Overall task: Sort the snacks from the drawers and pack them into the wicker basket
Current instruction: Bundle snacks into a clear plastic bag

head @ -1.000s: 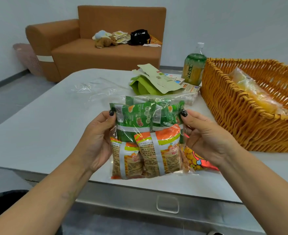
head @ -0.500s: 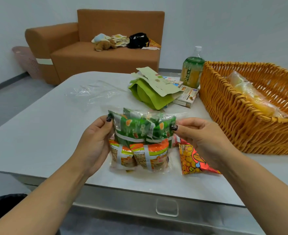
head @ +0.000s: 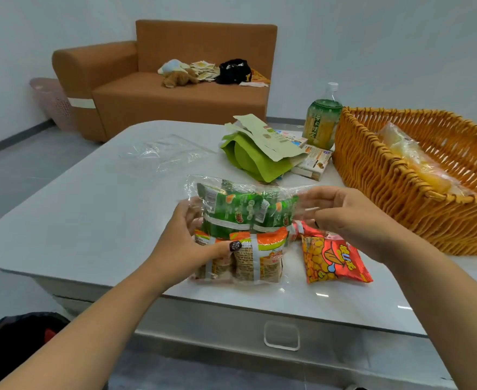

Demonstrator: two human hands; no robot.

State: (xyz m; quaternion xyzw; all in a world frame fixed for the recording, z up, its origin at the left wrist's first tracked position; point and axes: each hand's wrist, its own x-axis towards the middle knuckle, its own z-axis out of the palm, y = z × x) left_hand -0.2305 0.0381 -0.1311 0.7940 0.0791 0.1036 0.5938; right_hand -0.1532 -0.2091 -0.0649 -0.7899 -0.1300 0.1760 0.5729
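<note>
Both forearms reach forward; left hand curled, thumb laid across in front; right hand raised, fingers loosely bent.

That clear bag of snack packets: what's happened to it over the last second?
The clear bag of snack packets came down from the air onto the table. The left hand shifted its grip to the bag's side; the right hand now pinches the top corner. The red snack packet and wicker basket stayed put.
</note>
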